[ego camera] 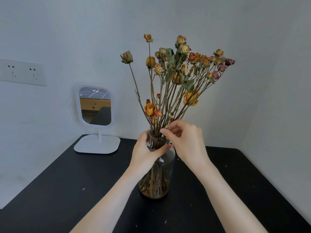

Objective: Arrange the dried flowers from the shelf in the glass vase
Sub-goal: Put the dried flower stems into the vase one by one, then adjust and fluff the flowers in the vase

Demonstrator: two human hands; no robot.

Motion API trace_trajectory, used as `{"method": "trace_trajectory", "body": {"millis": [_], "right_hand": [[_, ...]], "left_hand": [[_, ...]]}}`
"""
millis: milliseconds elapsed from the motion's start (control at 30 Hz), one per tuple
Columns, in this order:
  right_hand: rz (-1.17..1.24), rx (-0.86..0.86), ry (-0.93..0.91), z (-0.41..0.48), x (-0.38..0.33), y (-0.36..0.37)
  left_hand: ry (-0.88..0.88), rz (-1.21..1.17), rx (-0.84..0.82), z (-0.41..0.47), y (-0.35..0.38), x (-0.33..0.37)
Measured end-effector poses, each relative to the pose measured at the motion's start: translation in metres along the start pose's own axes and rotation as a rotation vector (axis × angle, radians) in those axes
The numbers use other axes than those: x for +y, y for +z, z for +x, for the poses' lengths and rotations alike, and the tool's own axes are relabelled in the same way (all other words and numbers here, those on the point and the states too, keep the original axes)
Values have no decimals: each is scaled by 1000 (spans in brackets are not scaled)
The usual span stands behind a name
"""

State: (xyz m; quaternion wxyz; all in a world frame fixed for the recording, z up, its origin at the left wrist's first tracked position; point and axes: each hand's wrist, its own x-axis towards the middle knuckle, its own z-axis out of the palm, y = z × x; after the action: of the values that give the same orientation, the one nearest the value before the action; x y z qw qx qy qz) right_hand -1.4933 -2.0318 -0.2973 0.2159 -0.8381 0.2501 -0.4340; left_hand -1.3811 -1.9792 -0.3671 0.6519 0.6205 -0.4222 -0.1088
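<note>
Pale bare wall (252,81) behind, w/ a socket plate (21,71) on the left. Black surface (67,190) below, a white stand mirror (96,106) at its back left corner, dry crumbs scattered about.

Glass vase (156,182) stands approx. mid-surface. Dried flowers (176,73) are in it, stems fanning up & to the right.

Left grip (148,148) wraps the vase neck, thumb in front, fingers behind. Right grip (186,140) is nearly closed, fingertips (164,131) pinching in among the stems just above the rim; which stem, can't tell.

Handling, prob.: stems v. light, stiff but brittle, and heads likely shed if knocked. Best to take them low on the stem, never by the head. Vase is smooth glass and looks top-heavy w/ that spread, so steadying the neck makes sense. Glass on a hard surface: a tip could crack it.
</note>
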Motion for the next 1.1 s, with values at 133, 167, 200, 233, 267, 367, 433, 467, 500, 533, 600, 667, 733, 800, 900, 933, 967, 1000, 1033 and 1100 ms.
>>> {"method": "trace_trajectory", "body": {"millis": [133,167,200,233,267,367,433,467,500,533,600,667,733,800,900,933,967,1000,1033,1100], "right_hand": [[4,8,12,-1,3,5],[9,30,10,-2,3,5],[7,49,4,-2,3,5],[-6,58,-4,-2,3,5],[-23,55,-10,-1,3,5],[-77,20,-21,0,4,7],[-114,17,-30,0,5,9],[-123,13,-33,0,6,10],[-123,7,-36,0,6,10],[-118,1,-39,-1,6,10],[-91,2,-46,-4,7,9],[-46,31,-56,-10,10,5],[1,55,-63,-17,15,-1],[33,67,-50,-23,22,-8],[64,55,21,-27,31,-14],[76,42,53,-28,32,-16],[84,29,80,-28,34,-16],[91,16,102,-29,35,-17],[100,1,120,-29,35,-17],[146,-52,157,-26,35,-17]], "left_hand": [[-5,-4,-5,0,0,-1],[-4,-4,-5,0,0,0],[-3,-3,-6,0,0,0],[-2,-1,-8,0,0,0],[-2,-2,-8,0,0,0],[-1,-8,-7,0,0,1],[-2,-8,-5,0,0,1],[-2,-9,-6,0,-1,1],[0,-8,-8,0,-1,1],[3,-7,-12,0,-1,1],[7,-6,-14,0,-1,1],[8,-1,-19,-1,-2,1],[9,2,-48,-1,-5,1],[-1,-3,-110,-1,-10,3],[-41,-9,-177,-1,-17,3],[-48,-8,-184,-2,-18,3],[-58,-10,-192,-2,-19,3],[-69,-21,-207,-3,-20,4],[-78,-42,-230,-3,-22,5],[-85,-65,-266,-2,-26,9]]}}
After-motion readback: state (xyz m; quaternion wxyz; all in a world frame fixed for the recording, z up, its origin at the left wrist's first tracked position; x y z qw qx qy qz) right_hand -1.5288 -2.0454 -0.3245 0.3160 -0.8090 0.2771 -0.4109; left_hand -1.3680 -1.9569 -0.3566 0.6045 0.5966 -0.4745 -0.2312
